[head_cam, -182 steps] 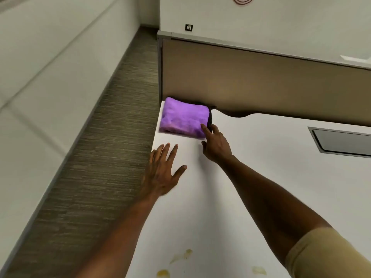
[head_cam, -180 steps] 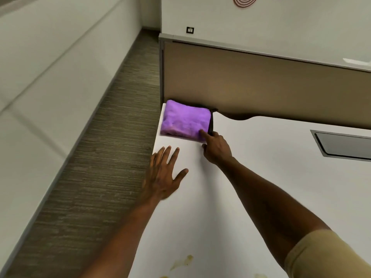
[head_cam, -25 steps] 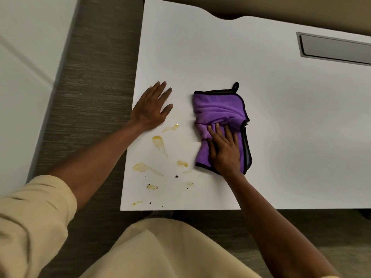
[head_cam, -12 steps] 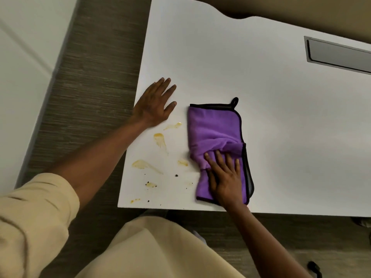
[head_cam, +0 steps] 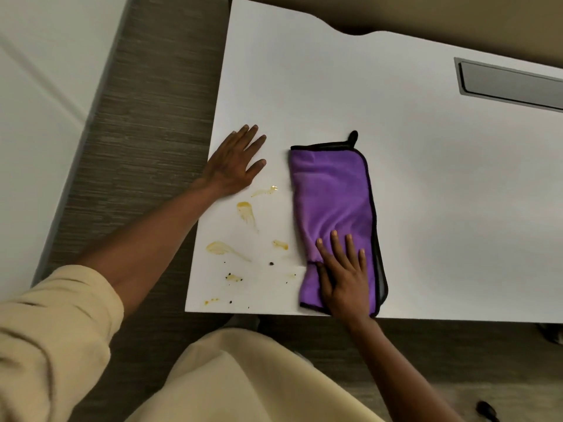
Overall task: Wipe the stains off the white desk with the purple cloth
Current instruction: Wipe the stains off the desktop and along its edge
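The purple cloth (head_cam: 330, 196) with black edging lies stretched out lengthwise on the white desk (head_cam: 426, 178), its near end at the front edge. My right hand (head_cam: 344, 275) presses flat on the cloth's near end, fingers straight and spread. My left hand (head_cam: 234, 162) rests flat on the desk near its left edge, fingers straight. Between the hands, left of the cloth, are several yellow-brown stains (head_cam: 246, 213) and dark crumbs (head_cam: 271, 263) on the desk's front left corner.
A grey recessed cable tray (head_cam: 508, 83) sits in the desk at the back right. A tan partition (head_cam: 426, 13) runs behind the desk. Grey carpet (head_cam: 137, 117) lies to the left, and my beige clothing fills the bottom of the view.
My right hand has dragged the cloth's near end toward the front edge, and the cloth now lies longer and flatter. My left hand has stayed flat in place.
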A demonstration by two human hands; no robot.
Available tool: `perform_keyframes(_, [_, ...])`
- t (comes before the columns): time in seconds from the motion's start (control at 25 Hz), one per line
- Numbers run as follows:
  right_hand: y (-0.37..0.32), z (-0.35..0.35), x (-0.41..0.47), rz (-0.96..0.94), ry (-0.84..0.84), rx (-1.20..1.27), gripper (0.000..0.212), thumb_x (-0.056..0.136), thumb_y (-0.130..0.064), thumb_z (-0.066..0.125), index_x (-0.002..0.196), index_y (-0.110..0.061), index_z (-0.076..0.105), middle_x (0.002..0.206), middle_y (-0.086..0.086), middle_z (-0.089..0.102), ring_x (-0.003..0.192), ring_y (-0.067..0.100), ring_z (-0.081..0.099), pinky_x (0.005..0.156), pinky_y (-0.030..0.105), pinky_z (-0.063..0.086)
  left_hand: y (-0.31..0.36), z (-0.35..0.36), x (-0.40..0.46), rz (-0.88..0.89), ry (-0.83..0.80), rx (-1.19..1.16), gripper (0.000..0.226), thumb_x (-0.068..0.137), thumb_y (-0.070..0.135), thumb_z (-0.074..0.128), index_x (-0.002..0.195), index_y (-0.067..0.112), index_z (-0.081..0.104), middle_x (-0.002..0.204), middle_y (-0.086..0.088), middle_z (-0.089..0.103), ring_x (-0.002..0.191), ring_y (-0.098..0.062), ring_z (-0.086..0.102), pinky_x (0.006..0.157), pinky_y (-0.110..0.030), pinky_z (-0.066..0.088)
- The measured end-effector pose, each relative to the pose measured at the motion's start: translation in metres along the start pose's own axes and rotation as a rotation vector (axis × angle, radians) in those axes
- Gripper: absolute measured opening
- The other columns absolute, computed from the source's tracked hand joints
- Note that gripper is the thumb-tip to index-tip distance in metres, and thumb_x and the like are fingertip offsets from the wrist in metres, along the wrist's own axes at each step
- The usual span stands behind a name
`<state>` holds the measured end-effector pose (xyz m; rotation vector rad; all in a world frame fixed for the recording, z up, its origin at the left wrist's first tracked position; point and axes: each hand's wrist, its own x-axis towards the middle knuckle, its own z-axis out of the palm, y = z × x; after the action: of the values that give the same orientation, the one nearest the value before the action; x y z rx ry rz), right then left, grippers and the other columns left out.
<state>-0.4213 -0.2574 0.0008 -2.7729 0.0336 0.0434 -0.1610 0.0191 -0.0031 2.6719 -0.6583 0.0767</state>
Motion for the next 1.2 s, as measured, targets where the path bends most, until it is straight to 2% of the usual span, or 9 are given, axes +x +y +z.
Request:
perform_keyframes(0.12, [0.003, 0.003, -0.032, -0.045, -0.035, -0.048, 0.054, 0.107, -0.053, 0.034, 0.160, -0.047, 0.028, 0.174, -0.010, 0.019, 0.164, 0.020, 0.007, 0.129, 0.056, 0.017, -0.013, -0.004, -0.012, 0.063, -0.007, -0.019, 0.060, 0.105, 0.043, 0.040, 0.158, 0.012, 0.038, 0.167, -0.014, 0.030, 0.156, -0.031, 0.025, 0.127, -0.048, 0.021])
perform_keyframes(0.24, [-0.001, -0.003, 0.005, -0.041, -0.110, -0.112, 0.057, 0.105, -0.063, 0.026, 0.160, -0.052, 0.021, 0.175, -0.008, 0.015, 0.164, 0.023, 0.004, 0.130, 0.057, 0.012, -0.011, -0.008, -0.015, 0.025, -0.025, 0.049, 0.062, 0.105, 0.045, 0.037, 0.160, 0.016, 0.034, 0.170, -0.012, 0.020, 0.159, -0.031, 0.014, 0.128, -0.049, 0.014])
perform_keyframes(0.36, [-0.016, 0.001, 0.063, 0.086, -0.114, -0.149, 0.063, 0.103, -0.068, 0.019, 0.162, -0.046, 0.017, 0.175, 0.000, 0.015, 0.162, 0.033, 0.010, 0.130, 0.058, 0.003, -0.004, -0.010, -0.017, -0.001, -0.042, 0.100, 0.061, 0.105, 0.042, 0.039, 0.161, 0.018, 0.032, 0.170, -0.011, 0.019, 0.159, -0.031, 0.015, 0.128, -0.050, 0.012])
perform_keyframes(0.48, [-0.027, 0.004, 0.106, 0.190, -0.096, -0.144, 0.067, 0.103, -0.070, 0.015, 0.164, -0.042, 0.010, 0.176, 0.002, 0.009, 0.163, 0.034, 0.004, 0.130, 0.058, -0.004, 0.001, -0.011, -0.015, 0.011, -0.032, 0.119, 0.060, 0.105, 0.040, 0.038, 0.160, 0.017, 0.032, 0.170, -0.011, 0.021, 0.158, -0.031, 0.016, 0.128, -0.050, 0.013])
perform_keyframes(0.68, [-0.015, -0.001, 0.069, -0.125, -0.134, -0.196, 0.070, 0.104, -0.067, 0.017, 0.165, -0.039, 0.001, 0.177, 0.002, -0.003, 0.163, 0.031, -0.008, 0.130, 0.061, 0.002, -0.010, -0.010, -0.011, -0.032, -0.043, 0.129, 0.060, 0.107, 0.038, 0.044, 0.162, 0.018, 0.029, 0.171, -0.010, 0.019, 0.158, -0.031, 0.016, 0.127, -0.052, 0.015])
perform_keyframes(0.76, [-0.015, 0.011, 0.033, -0.158, -0.196, -0.224, 0.071, 0.103, -0.069, 0.019, 0.165, -0.040, 0.001, 0.177, 0.000, -0.004, 0.163, 0.030, -0.008, 0.128, 0.061, 0.005, -0.015, 0.000, -0.025, -0.029, -0.020, 0.120, 0.059, 0.106, 0.040, 0.044, 0.160, 0.019, 0.033, 0.169, -0.010, 0.023, 0.157, -0.031, 0.020, 0.127, -0.051, 0.018])
perform_keyframes(0.84, [-0.018, 0.014, 0.020, -0.125, -0.189, -0.240, 0.071, 0.102, -0.071, 0.021, 0.165, -0.042, 0.003, 0.177, -0.001, -0.003, 0.163, 0.030, -0.007, 0.129, 0.061, 0.004, -0.013, 0.000, -0.025, -0.013, 0.018, 0.104, 0.059, 0.104, 0.044, 0.042, 0.159, 0.021, 0.037, 0.168, -0.009, 0.027, 0.157, -0.029, 0.024, 0.127, -0.050, 0.019])
perform_keyframes(1.04, [-0.034, 0.005, 0.071, 0.001, -0.133, -0.218, 0.069, 0.102, -0.071, 0.016, 0.164, -0.045, 0.001, 0.176, 0.003, 0.010, 0.163, 0.034, 0.003, 0.130, 0.059, 0.001, -0.007, -0.012, -0.006, -0.023, 0.009, 0.054, 0.061, 0.102, 0.047, 0.045, 0.158, 0.025, 0.039, 0.169, -0.005, 0.027, 0.157, -0.026, 0.022, 0.127, -0.047, 0.017])
perform_keyframes(1.2, [-0.051, 0.013, 0.096, 0.150, -0.115, -0.146, 0.069, 0.104, -0.069, 0.016, 0.165, -0.040, 0.004, 0.177, 0.004, 0.004, 0.163, 0.033, -0.002, 0.131, 0.060, 0.000, -0.004, -0.015, -0.015, -0.041, -0.026, 0.046, 0.059, 0.103, 0.042, 0.050, 0.158, 0.023, 0.038, 0.169, -0.006, 0.026, 0.158, -0.027, 0.020, 0.128, -0.047, 0.015])
